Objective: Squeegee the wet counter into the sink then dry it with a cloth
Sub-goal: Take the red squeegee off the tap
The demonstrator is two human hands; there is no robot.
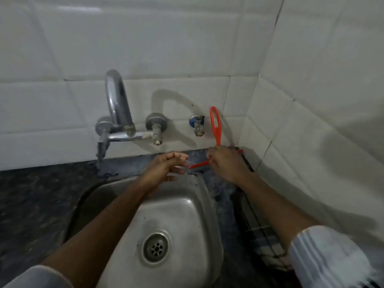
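I count two hands, left (166,165) and right (225,163), and one red squeegee (216,125) above the right. Below them lies one sink (187,204) with one drain (156,246). Beyond the left hand I see one curved faucet (118,100); beyond the right, one small tap (197,125).

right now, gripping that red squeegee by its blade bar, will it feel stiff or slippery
The red squeegee looks like thin moulded plastic, so probably light and fairly stiff. The counter around it looks wet, so it may be slick in the right hand. Its looped handle stands upright and could swing.
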